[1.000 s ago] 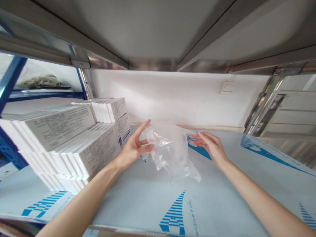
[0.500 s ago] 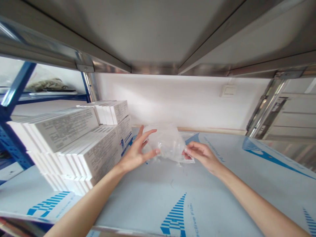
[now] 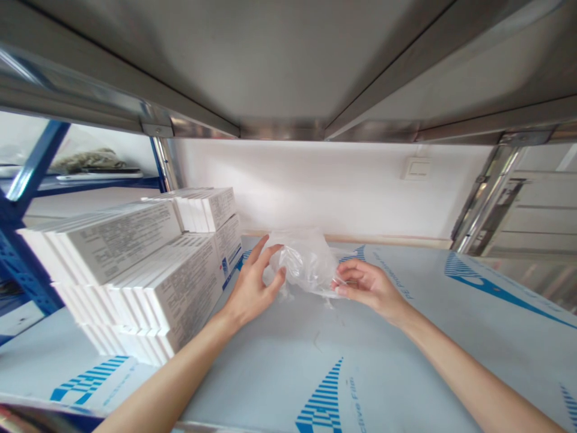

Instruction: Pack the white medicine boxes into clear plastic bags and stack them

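Note:
A crumpled clear plastic bag (image 3: 306, 260) lies on the metal shelf (image 3: 406, 349) near the back wall. My left hand (image 3: 255, 282) cups the bag's left side, its fingers curled against the plastic. My right hand (image 3: 363, 284) pinches the bag's right lower edge between thumb and fingers. Both arms reach in from the shelf's front edge.
Stacks of white printed boxes (image 3: 135, 264) fill the shelf's left side, close to my left forearm. The shelf surface carries protective film with blue markings. Another metal shelf (image 3: 288, 54) hangs low overhead. A wall switch (image 3: 417, 168) is at the back, and steel uprights (image 3: 480, 201) stand to the right.
The bag was hanging loose between my hands, then was gathered and lowered onto the shelf towards the back. My right hand closed on its edge, and my left fingers curled onto it.

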Demonstrator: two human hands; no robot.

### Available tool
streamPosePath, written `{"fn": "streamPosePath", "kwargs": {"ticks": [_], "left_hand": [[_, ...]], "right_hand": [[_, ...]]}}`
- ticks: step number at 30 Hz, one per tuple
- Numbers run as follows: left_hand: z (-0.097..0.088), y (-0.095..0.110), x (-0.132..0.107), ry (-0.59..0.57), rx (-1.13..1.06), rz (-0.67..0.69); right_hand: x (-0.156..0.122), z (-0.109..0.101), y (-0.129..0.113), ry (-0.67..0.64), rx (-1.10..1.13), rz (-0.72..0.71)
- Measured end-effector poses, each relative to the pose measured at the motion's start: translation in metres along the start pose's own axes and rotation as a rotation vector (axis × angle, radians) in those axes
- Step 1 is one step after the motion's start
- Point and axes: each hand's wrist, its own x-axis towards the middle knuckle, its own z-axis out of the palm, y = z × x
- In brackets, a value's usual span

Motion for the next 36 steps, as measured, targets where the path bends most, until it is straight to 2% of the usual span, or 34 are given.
{"fn": "streamPosePath", "kwargs": {"ticks": [5,11,15,21,25,29,31,33,36], "left_hand": [[0.003,-0.001,0.001,0.06,-0.119,-0.033],[-0.002,-0.002,0.004,0.185,0.003,0.002],[-0.007,-0.01,0.008,0.261,0.128,0.002],[-0.009,-0.022,0.01,0.172,0.299,0.05],[-0.009,-0.018,0.01,0.164,0.486,-0.011],[-0.011,-0.009,0.01,0.148,0.666,-0.107],[-0.012,-0.007,0.01,0.135,0.561,-0.127],[-0.012,-0.006,0.01,0.148,0.321,-0.113],[-0.01,-0.007,0.009,0.225,0.033,-0.077]], "right_hand": [[-0.002,0.008,0.002,-0.078,-0.012,-0.022],[-0.003,0.012,0.0,-0.091,-0.041,-0.046],[0.001,-0.002,0.001,0.032,-0.11,-0.068],[0.007,-0.032,0.007,0.226,-0.088,-0.107],[0.009,-0.042,0.01,0.374,-0.087,-0.165],[0.008,-0.044,0.009,0.409,-0.176,-0.198],[0.008,-0.043,0.007,0.388,-0.276,-0.239],[0.009,-0.042,0.007,0.359,-0.393,-0.302],[0.012,-0.039,0.011,0.422,-0.483,-0.366]]}}
